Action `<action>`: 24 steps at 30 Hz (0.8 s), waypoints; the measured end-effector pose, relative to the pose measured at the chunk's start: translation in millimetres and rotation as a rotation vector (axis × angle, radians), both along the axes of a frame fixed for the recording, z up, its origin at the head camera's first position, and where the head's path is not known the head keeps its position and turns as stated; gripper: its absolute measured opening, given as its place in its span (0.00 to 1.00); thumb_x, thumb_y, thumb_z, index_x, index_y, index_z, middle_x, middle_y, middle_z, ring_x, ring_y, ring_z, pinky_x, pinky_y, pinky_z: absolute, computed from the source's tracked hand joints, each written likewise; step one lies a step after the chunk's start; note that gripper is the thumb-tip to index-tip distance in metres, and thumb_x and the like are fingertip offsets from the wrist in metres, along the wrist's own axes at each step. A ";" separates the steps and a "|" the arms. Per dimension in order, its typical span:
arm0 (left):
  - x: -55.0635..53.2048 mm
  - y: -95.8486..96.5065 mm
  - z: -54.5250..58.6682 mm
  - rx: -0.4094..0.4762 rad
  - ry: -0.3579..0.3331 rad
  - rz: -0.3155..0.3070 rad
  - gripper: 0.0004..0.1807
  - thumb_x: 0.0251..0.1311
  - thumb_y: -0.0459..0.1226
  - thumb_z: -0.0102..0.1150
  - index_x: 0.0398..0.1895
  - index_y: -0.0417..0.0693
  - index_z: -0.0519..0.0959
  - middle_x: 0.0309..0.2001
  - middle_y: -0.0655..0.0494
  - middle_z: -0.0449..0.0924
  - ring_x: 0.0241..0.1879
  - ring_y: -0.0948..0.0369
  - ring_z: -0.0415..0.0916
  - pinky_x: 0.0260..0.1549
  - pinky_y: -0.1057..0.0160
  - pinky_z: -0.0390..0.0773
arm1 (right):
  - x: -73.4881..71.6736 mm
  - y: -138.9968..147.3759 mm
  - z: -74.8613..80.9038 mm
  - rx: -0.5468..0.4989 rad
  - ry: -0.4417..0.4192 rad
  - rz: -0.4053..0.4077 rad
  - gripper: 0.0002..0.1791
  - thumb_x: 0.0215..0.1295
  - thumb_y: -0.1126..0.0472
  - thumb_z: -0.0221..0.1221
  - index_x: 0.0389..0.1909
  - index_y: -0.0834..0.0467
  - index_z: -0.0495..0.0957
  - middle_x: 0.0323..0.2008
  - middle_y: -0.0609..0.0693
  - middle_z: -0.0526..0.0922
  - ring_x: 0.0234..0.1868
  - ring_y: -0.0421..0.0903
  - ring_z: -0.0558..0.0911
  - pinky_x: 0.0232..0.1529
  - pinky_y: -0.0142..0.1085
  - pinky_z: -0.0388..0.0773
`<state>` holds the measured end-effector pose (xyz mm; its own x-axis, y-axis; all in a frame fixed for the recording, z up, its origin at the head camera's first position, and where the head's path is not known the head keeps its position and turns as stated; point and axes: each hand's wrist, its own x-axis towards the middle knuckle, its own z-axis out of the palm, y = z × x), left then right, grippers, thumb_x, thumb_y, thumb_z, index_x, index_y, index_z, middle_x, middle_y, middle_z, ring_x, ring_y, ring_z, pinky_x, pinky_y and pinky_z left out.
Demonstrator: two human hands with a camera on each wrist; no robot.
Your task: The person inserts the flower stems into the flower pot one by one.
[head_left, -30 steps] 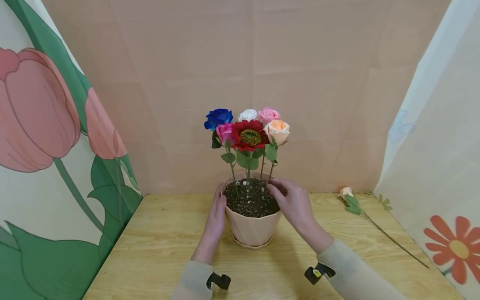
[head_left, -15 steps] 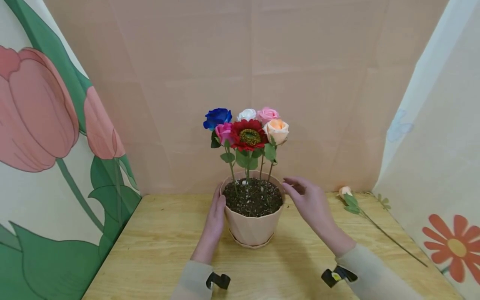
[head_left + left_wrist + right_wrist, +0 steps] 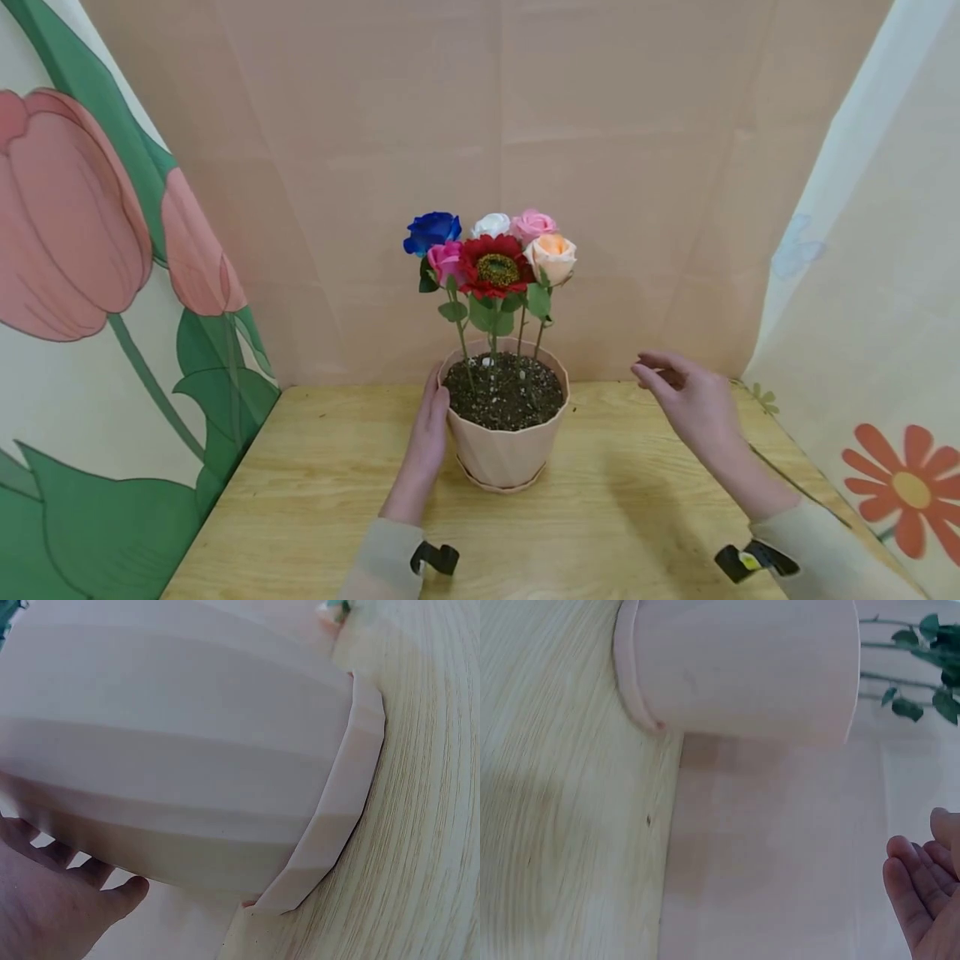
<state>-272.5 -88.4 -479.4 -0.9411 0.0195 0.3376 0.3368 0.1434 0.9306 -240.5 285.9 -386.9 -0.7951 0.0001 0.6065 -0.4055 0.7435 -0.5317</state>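
Observation:
A pale pink flowerpot (image 3: 504, 454) filled with dark soil (image 3: 506, 392) stands on its saucer. Upright in it are a blue rose (image 3: 432, 232), a magenta rose (image 3: 446, 262), a white rose (image 3: 492, 224), a pink rose (image 3: 534, 223), a peach rose (image 3: 552, 257) and a red daisy-like flower (image 3: 496, 267). My left hand (image 3: 429, 425) rests along the pot's left side, fingers fairly straight. To the right of the pot my right hand (image 3: 693, 404) hovers, fingers loosely bent and holding nothing. It hides most of a loose flower, whose stem (image 3: 798, 483) shows beyond the wrist.
The wooden table (image 3: 300, 500) meets a pinkish backdrop (image 3: 637, 167) behind the pot. Side panels carry a printed tulip (image 3: 75, 225) on the left and a printed red flower (image 3: 907, 492) on the right.
My right hand has left the peach rose's stem at the pot's right rim and moved right, over the loose flower. The left hand stays on the pot.

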 end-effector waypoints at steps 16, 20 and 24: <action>-1.9 -1.0 -0.2 0.017 -0.007 -0.021 0.33 0.92 0.52 0.31 0.93 0.55 0.48 0.90 0.47 0.46 0.88 0.44 0.42 0.84 0.36 0.43 | 1.5 86.3 -20.6 0.092 -0.129 -0.126 0.25 0.80 0.49 0.68 0.66 0.63 0.85 0.50 0.63 0.92 0.43 0.57 0.91 0.28 0.29 0.77; -1.8 -0.9 -0.3 0.010 -0.008 -0.016 0.33 0.92 0.51 0.30 0.93 0.55 0.48 0.90 0.46 0.46 0.87 0.43 0.43 0.83 0.34 0.45 | 0.5 106.0 -29.1 0.118 -0.167 -0.149 0.28 0.82 0.46 0.65 0.68 0.63 0.83 0.52 0.64 0.91 0.42 0.59 0.92 0.28 0.31 0.78; -1.6 -1.0 0.0 0.001 -0.024 -0.012 0.33 0.93 0.51 0.30 0.93 0.57 0.47 0.90 0.48 0.46 0.87 0.44 0.43 0.83 0.34 0.46 | -1.3 124.2 -36.4 0.139 -0.183 -0.173 0.29 0.82 0.45 0.65 0.69 0.65 0.82 0.52 0.64 0.91 0.37 0.47 0.92 0.27 0.32 0.76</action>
